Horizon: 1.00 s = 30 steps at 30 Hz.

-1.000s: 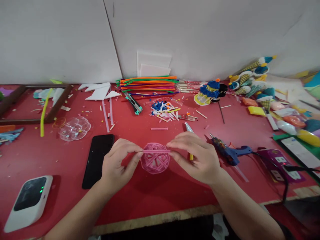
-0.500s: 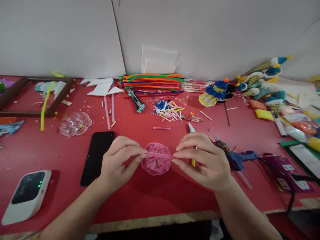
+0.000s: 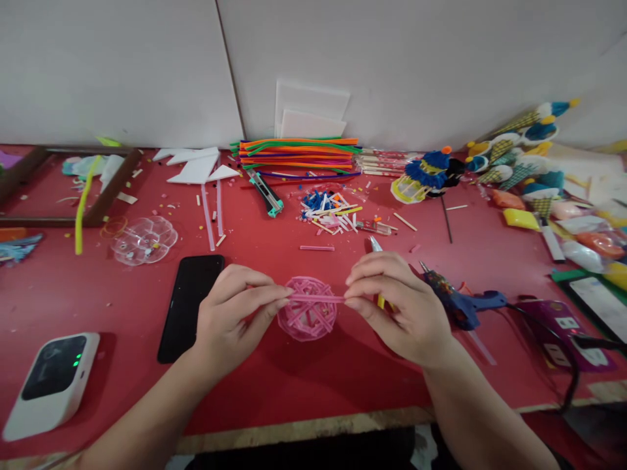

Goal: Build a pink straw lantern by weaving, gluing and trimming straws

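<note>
- Thumb and fingers of the left hand (image 3: 240, 316) clamp one end of a pink strip (image 3: 317, 298); the right hand (image 3: 399, 307) has its own grip closed on the other end.
- Pinched at both tips, the strip appears to be held that way to keep it straight and level, its middle in plain view.
- It spans the far part of a round pink lattice (image 3: 306, 323) centred between the hands; whether the two touch cannot be told.
- A blue glue gun (image 3: 463, 303) lies beyond the right hand, its position suggesting easy reach.
- The count on the red bench (image 3: 313, 385): one held strip, one lattice, one short loose pink piece (image 3: 317, 248), two long translucent sticks (image 3: 213, 215) at left, one glue gun, one cutter (image 3: 267, 194) and one black phone (image 3: 191, 307) beside the left hand.
</note>
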Motion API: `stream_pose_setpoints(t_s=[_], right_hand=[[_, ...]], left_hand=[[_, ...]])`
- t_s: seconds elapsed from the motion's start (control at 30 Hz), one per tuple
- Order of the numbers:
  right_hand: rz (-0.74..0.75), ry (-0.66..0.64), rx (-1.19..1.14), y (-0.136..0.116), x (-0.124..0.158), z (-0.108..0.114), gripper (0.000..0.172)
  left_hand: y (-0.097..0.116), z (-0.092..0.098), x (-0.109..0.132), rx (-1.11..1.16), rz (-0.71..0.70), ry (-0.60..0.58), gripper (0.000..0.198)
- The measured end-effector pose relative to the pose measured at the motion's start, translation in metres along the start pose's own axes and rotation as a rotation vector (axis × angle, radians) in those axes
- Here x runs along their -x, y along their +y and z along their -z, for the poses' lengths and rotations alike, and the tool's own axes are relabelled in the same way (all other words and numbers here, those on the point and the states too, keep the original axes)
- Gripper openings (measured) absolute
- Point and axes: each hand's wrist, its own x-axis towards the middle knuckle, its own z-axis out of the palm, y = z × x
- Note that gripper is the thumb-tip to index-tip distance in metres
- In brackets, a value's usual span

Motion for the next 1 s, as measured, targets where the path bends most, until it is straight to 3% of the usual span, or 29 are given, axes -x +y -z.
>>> stream_pose_setpoints(t_s=[0.27,0.5,0.73,0.9,1.0], right_hand=[[-0.030,-0.012,0.040,-0.002,0.002,-0.002,0.005],[-0.065,-0.046,-0.049,-0.004,0.003,-0.007,0.004],[-0.082,-0.083,-0.049,-0.003,0.003,-0.006,0.004],[-0.097,-0.113,-0.028,0.000,0.004,-0.005,0.005],[-0.096,-0.125,-0.025,0.001,0.005,-0.006,0.006]], left_hand=[[0.002,0.000,0.006,-0.017,0.107,0.058,0.022],[-0.001,0.000,0.008,0.067,0.031,0.135,0.025],[0.004,0.003,0.010,0.055,-0.088,0.036,0.039],[0.001,0.003,0.011,0.047,-0.231,-0.070,0.035],[0.000,0.002,0.012,0.017,-0.265,-0.061,0.046]])
